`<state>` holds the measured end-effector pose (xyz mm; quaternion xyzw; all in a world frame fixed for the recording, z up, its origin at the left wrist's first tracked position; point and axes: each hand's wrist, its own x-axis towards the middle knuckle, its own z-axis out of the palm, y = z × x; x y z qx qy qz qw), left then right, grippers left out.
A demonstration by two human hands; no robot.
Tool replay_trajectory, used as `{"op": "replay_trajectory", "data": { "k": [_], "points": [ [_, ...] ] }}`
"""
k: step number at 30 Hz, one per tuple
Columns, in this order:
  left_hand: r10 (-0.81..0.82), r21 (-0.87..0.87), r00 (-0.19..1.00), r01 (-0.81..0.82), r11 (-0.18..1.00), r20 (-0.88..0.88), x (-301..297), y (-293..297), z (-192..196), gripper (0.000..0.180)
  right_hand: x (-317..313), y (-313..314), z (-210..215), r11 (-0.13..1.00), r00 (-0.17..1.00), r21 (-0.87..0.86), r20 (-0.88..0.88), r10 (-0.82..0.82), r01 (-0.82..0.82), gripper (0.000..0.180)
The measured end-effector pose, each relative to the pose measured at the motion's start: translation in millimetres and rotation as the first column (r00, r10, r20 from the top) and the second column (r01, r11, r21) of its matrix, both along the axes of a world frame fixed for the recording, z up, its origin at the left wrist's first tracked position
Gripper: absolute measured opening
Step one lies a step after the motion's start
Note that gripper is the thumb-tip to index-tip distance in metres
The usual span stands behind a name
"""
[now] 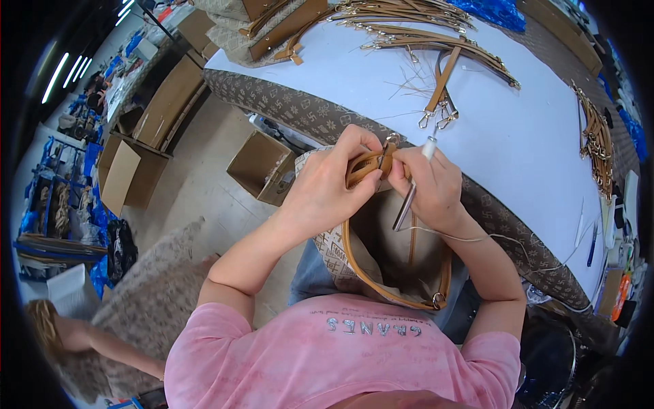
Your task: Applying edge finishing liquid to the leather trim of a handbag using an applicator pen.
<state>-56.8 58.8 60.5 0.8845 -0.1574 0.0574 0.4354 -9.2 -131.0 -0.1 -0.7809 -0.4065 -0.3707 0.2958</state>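
Observation:
An open patterned handbag (398, 252) with tan leather edging and a beige lining rests against my lap. My left hand (334, 180) is closed on a tan leather strap piece (361, 167) at the bag's far rim, beside a small metal ring (392, 140). My right hand (432, 180) pinches near the same leather, its fingertips close to my left hand's. Held in it is a slim pen-shaped tool (405, 204) with a metal shaft and a white upper part. A thin pale cord (470, 238) runs from near its lower end. The exact contact at the fingertips is hidden.
A white-topped table (531, 163) with a patterned hanging edge stands ahead. Tan straps with metal clasps (443, 95) lie on it, and more hang at the right (596, 143). Bags (266, 34) sit at the far left. A cardboard box (259, 167) stands on the floor; another person's arm (112, 344) shows lower left.

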Motion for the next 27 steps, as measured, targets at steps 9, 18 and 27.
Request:
{"op": "replay_trajectory", "data": {
  "k": [9,18,27],
  "points": [
    [-0.131,-0.02,0.963,0.14,0.99,0.234,11,5,-21,0.03,0,-1,-11,0.977,0.967,0.103,0.193,0.164,-0.186,0.029],
    [-0.008,-0.08,0.914,0.044,0.996,0.405,9,13,-39,0.027,-22,-9,12,0.476,0.509,0.809,-0.264,0.819,-0.345,0.038],
    [-0.082,-0.052,0.855,0.126,0.991,0.513,3,19,-40,0.028,-23,2,23,0.548,0.412,0.831,-0.469,0.781,-0.092,0.024]
  ]
}}
